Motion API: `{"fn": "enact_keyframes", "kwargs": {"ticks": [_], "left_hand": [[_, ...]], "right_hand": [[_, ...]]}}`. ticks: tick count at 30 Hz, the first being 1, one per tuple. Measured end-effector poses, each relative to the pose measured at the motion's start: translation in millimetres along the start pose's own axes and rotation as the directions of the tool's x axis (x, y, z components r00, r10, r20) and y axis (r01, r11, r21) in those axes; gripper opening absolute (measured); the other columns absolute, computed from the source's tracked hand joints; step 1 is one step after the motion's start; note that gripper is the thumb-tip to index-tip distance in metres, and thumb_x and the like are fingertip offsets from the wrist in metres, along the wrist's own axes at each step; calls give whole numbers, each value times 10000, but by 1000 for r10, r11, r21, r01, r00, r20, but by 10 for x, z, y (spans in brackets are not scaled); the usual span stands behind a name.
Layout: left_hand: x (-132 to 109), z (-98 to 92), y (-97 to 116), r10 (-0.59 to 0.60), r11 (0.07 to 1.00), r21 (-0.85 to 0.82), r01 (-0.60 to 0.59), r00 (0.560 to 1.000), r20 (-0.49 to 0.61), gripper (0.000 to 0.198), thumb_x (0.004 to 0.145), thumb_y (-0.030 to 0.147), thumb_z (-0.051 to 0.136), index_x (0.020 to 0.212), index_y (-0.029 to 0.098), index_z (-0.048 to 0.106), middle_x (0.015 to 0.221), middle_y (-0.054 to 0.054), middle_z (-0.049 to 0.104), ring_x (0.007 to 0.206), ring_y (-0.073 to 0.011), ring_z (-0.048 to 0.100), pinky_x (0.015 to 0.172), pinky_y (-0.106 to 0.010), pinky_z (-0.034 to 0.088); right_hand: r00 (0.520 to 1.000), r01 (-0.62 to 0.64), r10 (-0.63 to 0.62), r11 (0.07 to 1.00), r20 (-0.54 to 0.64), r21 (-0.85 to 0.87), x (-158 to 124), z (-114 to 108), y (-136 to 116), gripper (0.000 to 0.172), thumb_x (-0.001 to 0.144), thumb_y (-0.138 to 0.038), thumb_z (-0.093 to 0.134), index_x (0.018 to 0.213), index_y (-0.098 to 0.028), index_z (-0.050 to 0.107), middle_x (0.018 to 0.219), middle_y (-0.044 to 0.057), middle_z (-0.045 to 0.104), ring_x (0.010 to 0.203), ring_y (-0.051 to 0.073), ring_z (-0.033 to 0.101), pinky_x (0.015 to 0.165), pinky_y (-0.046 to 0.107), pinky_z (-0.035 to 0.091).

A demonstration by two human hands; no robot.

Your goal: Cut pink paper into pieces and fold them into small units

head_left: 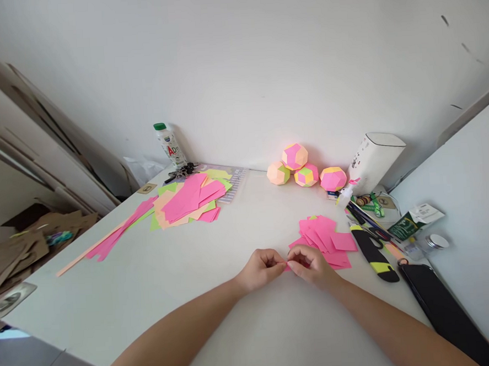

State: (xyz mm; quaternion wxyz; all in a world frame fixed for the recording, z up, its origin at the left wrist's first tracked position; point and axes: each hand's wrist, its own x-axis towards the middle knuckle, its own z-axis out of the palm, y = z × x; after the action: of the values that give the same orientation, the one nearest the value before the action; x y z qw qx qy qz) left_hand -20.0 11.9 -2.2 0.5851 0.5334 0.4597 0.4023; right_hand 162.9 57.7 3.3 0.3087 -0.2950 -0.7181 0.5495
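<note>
My left hand (pixel 263 268) and my right hand (pixel 309 264) meet close together over the white table. Both pinch a small piece of pink paper (pixel 288 267) between thumb and fingertips, and most of it is hidden by the fingers. Just beyond my right hand lies a loose heap of pink paper pieces (pixel 324 233), with a bit of green showing at its far edge. Several folded paper balls (pixel 295 156) in pink, peach, yellow and green rest against the wall.
A larger pile of coloured paper (pixel 183 200) lies on a cutting mat (pixel 238 183) at the left, near paper strips (pixel 123 229), keys (pixel 181 171) and a bottle (pixel 170 146). To the right are a black and yellow cutter (pixel 374 255), a black case (pixel 443 309), a jar (pixel 436 242) and a white container (pixel 376 161).
</note>
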Motion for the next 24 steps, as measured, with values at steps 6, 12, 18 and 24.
{"fn": "enact_keyframes", "kwargs": {"ticks": [6,12,18,24], "left_hand": [[-16,16,53,-43,999,-19,43,999,-16,256,738,375,643,692,131,580,507,49,459,440,-56,343,426,-192,256],[-5,10,44,-36,998,-63,31,997,-69,182,686,288,632,636,158,514,470,75,421,417,-50,318,419,-186,251],[5,-9,40,-28,997,-68,22,997,-77,113,648,227,574,611,167,485,460,79,410,415,-50,311,411,-185,239],[-4,-16,64,-42,997,-65,37,996,-75,91,642,212,567,627,162,493,481,74,420,424,-51,323,419,-187,249]], "right_hand": [[1000,-14,15,999,15,-40,-9,11,-12,140,836,-237,538,704,-194,528,573,-37,493,484,98,417,450,226,328],[999,-50,50,998,1,-26,-31,11,3,135,818,-224,543,689,-195,511,544,-47,488,460,93,423,438,219,334],[999,-52,51,998,-15,-27,-24,19,-11,136,791,-211,549,663,-193,505,537,-51,476,451,88,422,430,215,333],[998,-67,67,998,-13,8,-21,12,11,138,781,-225,572,662,-191,509,532,-52,479,450,86,432,431,213,347]]}}
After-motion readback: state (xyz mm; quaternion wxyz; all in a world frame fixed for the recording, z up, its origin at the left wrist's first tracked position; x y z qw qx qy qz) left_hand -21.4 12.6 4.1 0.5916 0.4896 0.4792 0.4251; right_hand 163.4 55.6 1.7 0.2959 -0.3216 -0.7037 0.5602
